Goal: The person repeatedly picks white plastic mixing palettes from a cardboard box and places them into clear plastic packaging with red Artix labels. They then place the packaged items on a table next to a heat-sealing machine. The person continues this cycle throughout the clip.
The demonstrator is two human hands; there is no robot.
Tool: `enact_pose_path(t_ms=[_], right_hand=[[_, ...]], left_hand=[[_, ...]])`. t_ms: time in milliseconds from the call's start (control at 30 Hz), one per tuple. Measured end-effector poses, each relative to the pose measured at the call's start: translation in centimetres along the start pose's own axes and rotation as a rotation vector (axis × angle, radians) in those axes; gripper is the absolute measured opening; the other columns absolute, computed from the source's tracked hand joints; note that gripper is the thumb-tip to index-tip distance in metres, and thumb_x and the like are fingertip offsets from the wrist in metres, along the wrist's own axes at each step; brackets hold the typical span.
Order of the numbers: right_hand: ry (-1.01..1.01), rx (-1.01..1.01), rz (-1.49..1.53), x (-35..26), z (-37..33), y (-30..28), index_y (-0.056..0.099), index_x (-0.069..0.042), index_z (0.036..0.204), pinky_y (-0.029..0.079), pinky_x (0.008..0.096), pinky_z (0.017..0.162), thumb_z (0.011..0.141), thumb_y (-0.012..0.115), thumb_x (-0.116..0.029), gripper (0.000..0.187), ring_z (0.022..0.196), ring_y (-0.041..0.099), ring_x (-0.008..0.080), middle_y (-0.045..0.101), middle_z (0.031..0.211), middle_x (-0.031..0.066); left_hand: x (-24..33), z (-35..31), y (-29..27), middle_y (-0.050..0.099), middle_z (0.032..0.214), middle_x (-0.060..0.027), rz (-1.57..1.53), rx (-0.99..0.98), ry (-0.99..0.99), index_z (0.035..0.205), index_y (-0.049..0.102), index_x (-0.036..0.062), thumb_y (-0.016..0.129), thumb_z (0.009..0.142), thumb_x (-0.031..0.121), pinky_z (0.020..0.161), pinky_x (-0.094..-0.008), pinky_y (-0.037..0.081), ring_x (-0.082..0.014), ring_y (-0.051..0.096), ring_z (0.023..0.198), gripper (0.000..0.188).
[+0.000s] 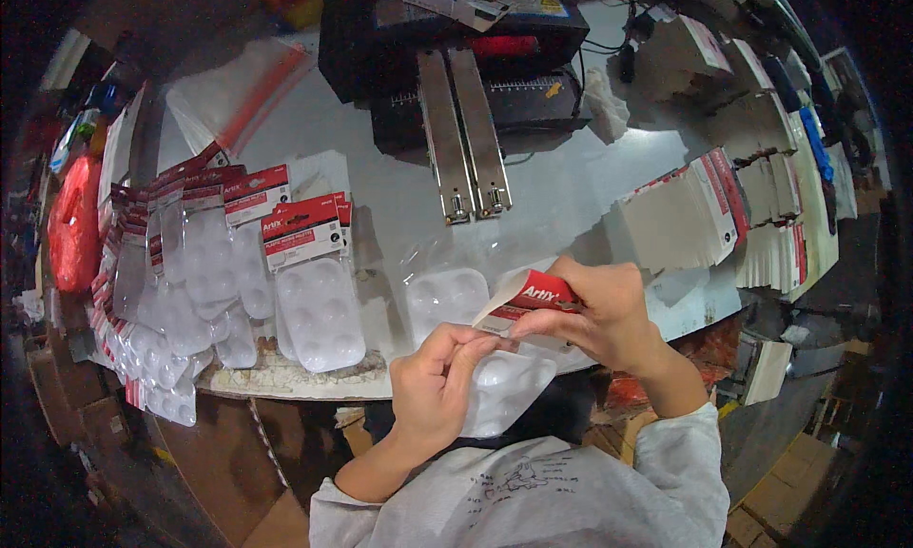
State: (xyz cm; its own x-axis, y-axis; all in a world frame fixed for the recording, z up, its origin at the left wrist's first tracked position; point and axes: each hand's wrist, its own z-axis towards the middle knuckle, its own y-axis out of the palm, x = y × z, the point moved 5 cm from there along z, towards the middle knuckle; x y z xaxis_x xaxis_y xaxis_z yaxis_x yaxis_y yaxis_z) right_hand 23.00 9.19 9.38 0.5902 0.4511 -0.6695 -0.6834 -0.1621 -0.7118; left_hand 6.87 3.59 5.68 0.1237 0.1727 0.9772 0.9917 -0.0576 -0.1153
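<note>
At the table's front edge, my left hand (pixel 430 386) pinches the top of a see-through bag with a white plastic paint palette (pixel 504 388) in it. The palette hangs over the edge, close to my body. My right hand (pixel 613 310) grips a folded red and white header card (pixel 528 298) between thumb and fingers. The card stands partly open at the bag's top, where both hands meet. Just behind my left hand, another white palette (pixel 439 301) lies on the table in see-through film.
To the left lie several packed palettes with red header cards (pixel 319 310), overlapping in piles. Flat plastic bags (pixel 228 101) sit behind them. A black machine with two metal rails (pixel 466 129) stands at the back middle. Header card stacks (pixel 675 220) line the right side.
</note>
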Motion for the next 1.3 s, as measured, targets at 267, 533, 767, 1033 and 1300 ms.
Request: enact_pose_path(t_ms=[267,533,767,1033,1300], right_hand=[[-0.076,0.023,-0.033,1.0,-0.4,0.8,0.052,-0.009,0.067,0.038,0.0329,0.037,0.074,0.069,-0.036,0.033,0.041,0.053,0.0206,0.051,0.05,0.0053],[0.096,0.134,0.074,2.7,0.4,-0.7,0.064,-0.003,0.079,0.046,0.03,0.048,0.076,0.069,-0.03,0.027,0.045,0.057,0.0196,0.059,0.059,0.0107],[0.703,-0.314,0.842,4.7,-3.3,2.5,0.066,0.004,0.09,0.049,0.024,0.055,0.082,0.062,-0.012,0.018,0.056,0.062,0.011,0.066,0.074,0.01],[0.861,-0.214,1.023,5.5,-2.4,4.5,0.064,0.001,0.078,0.037,0.0186,0.042,0.084,0.059,-0.017,0.02,0.057,0.061,0.0099,0.064,0.072,0.0073],[0.864,-0.036,1.058,7.2,-1.1,5.5,0.062,0.003,0.082,0.038,0.0174,0.04,0.084,0.058,-0.012,0.015,0.053,0.059,0.0107,0.062,0.069,0.0082]], left_hand=[[-0.4,0.4,-0.1,0.064,0.069,-0.0019,0.123,0.024,-0.012,0.081,0.061,-0.0008,0.058,0.086,0.008,0.055,-0.0198,0.041,-0.0044,0.051,0.061,0.011],[-1.0,0.9,-1.0,0.059,0.06,-0.0019,0.155,0.184,0.119,0.083,0.063,-0.0013,0.06,0.086,0.014,0.048,-0.0209,0.037,-0.0041,0.047,0.053,0.016],[-3.4,1.0,-2.5,0.056,0.066,0.0009,-0.044,0.364,-0.029,0.08,0.061,-0.0038,0.056,0.089,0.015,0.053,-0.0194,0.033,-0.004,0.041,0.06,0.022],[-3.6,3.2,-1.9,0.044,0.061,-0.005,0.089,0.333,-0.041,0.074,0.046,-0.0005,0.045,0.093,0.018,0.055,-0.0247,0.036,-0.0089,0.038,0.061,0.027],[-4.1,5.3,-1.4,0.043,0.062,-0.0041,0.141,0.356,-0.04,0.073,0.043,0.0003,0.043,0.095,0.02,0.062,-0.0246,0.039,-0.0084,0.039,0.063,0.029]])
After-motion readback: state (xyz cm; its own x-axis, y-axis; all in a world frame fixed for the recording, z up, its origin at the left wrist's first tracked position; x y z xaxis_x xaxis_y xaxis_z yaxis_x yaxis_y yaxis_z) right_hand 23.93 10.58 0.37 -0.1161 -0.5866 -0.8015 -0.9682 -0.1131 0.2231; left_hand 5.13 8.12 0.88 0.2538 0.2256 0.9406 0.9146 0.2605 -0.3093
